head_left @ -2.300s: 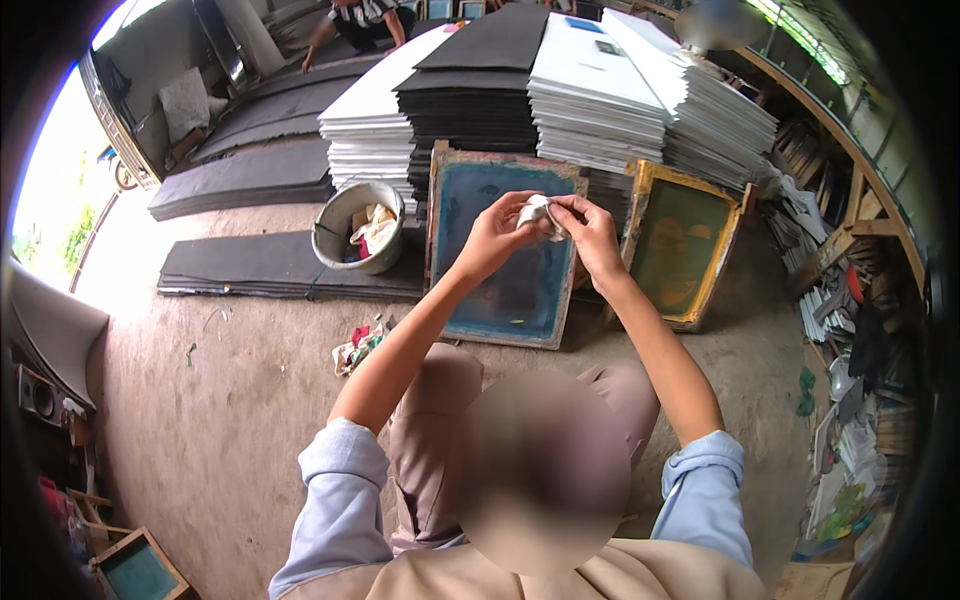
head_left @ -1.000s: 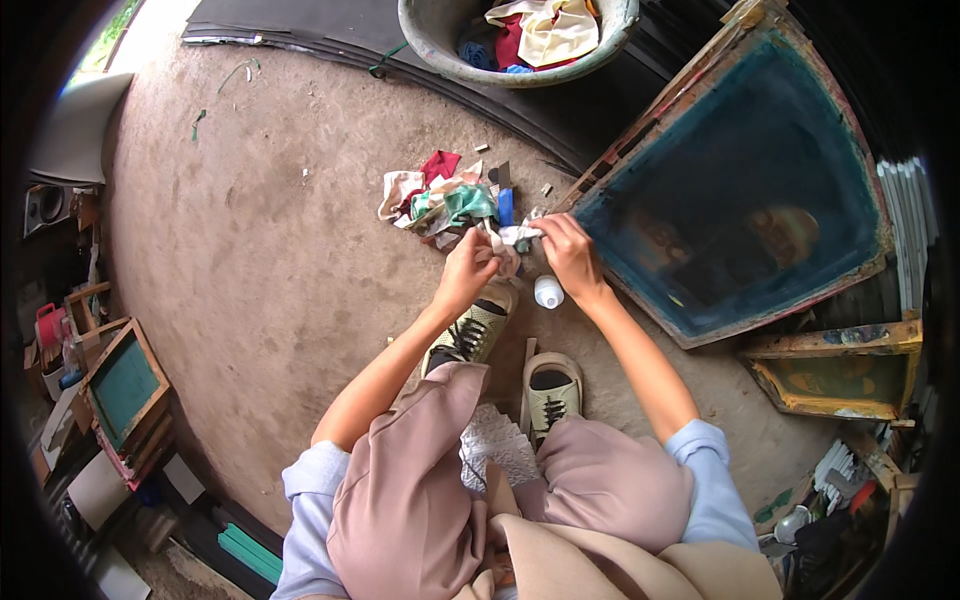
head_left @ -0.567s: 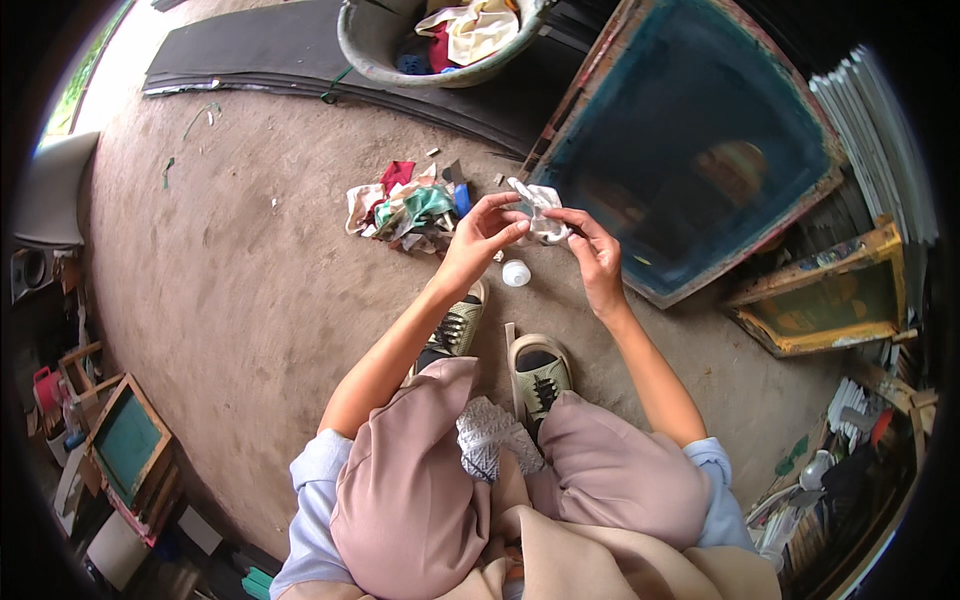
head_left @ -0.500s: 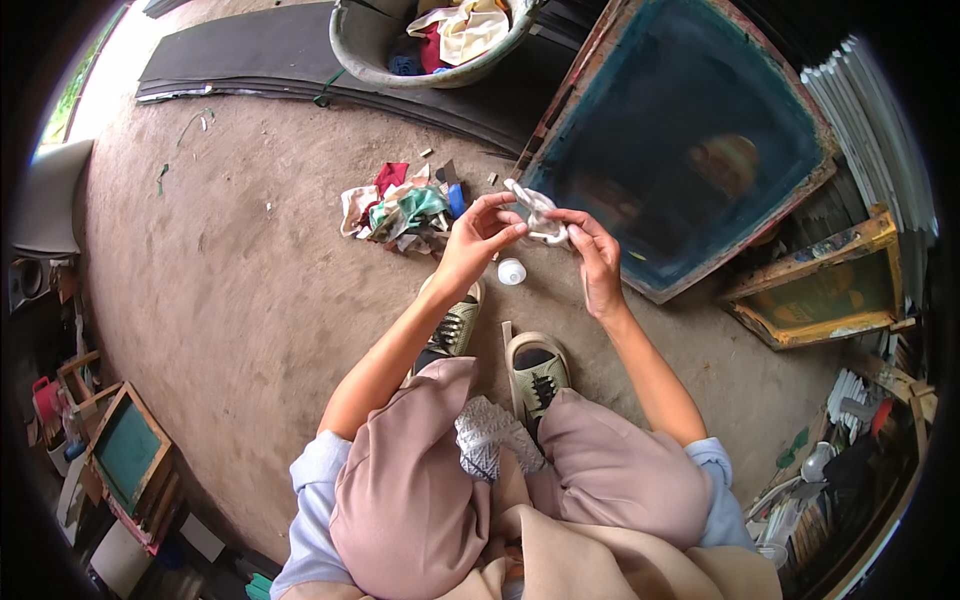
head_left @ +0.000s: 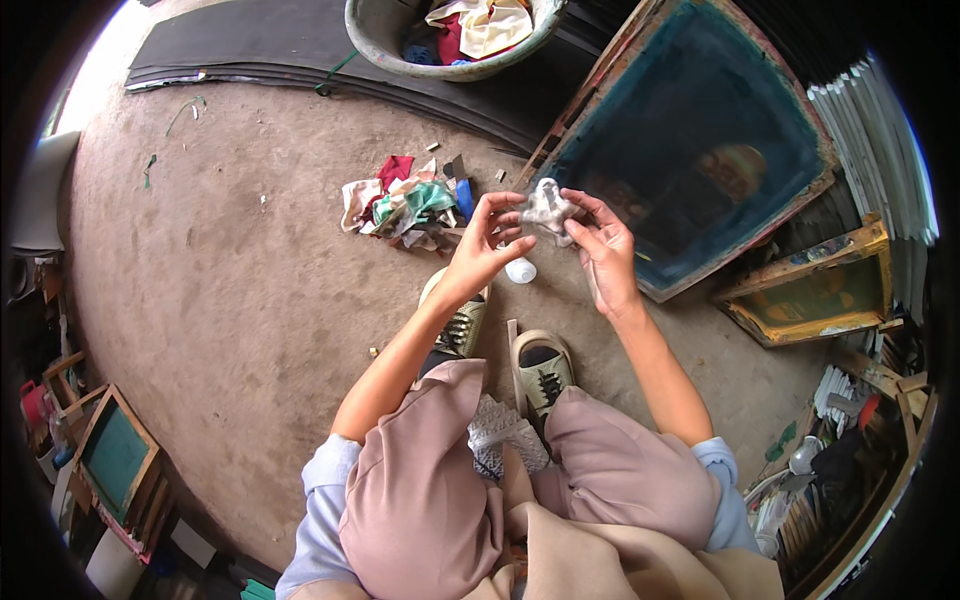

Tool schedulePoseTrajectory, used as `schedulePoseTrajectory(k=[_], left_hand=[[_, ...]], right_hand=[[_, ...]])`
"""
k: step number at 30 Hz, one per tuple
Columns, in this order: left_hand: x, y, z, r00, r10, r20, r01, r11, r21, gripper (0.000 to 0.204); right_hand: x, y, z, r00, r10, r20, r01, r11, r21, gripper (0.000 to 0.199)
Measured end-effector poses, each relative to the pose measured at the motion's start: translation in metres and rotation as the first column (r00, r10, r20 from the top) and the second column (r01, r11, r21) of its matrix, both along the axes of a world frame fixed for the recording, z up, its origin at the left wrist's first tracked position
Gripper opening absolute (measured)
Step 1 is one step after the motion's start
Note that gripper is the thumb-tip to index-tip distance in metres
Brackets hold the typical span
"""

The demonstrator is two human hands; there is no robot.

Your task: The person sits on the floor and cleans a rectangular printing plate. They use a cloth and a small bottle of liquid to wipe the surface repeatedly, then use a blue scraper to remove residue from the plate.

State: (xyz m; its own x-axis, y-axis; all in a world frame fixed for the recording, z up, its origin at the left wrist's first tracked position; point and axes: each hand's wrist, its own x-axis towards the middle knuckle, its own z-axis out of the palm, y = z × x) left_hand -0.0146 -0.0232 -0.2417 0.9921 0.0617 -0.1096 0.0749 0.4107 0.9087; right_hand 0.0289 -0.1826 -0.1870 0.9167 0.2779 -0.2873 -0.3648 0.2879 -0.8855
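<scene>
Held up in front of me over the floor is a small, crumpled white piece of what looks like cloth point(head_left: 547, 208), slightly smeared by motion. My right hand point(head_left: 608, 258) pinches its right side between thumb and fingers. At its left edge is my left hand point(head_left: 480, 250), with thumb and fingers spread apart; whether a fingertip touches the piece I cannot tell. Just below the hands a small white bottle or cap point(head_left: 520, 270) rests on the floor. A heap of coloured rags point(head_left: 410, 205) lies beyond my left hand.
A large framed screen point(head_left: 690, 150) leans at the right, with a smaller yellow-framed screen point(head_left: 815, 290) beside it. At the far side a basin point(head_left: 450, 68) of cloths stands by stacked dark sheets point(head_left: 240, 50). Another framed screen point(head_left: 120, 455) is at the lower left.
My left hand has let go of the white piece and its fingers have spread. The piece hangs more bunched in my right hand. The view has shifted slightly.
</scene>
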Motion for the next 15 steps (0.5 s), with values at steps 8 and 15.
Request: schedulePoseTrajectory(k=[8,15], left_hand=[[0.008,0.006,0.015,0.996,-0.093,-0.012,0.094,0.982,0.162,0.039],[0.009,0.01,0.009,0.994,-0.106,-0.016,0.106,0.994,0.012,0.022]], right_hand=[[0.002,-0.017,-0.007,0.921,0.309,0.238,-0.037,0.677,-0.735,0.037],[0.007,-0.009,-0.02,0.941,0.293,0.168,-0.246,0.935,-0.255,0.037]])
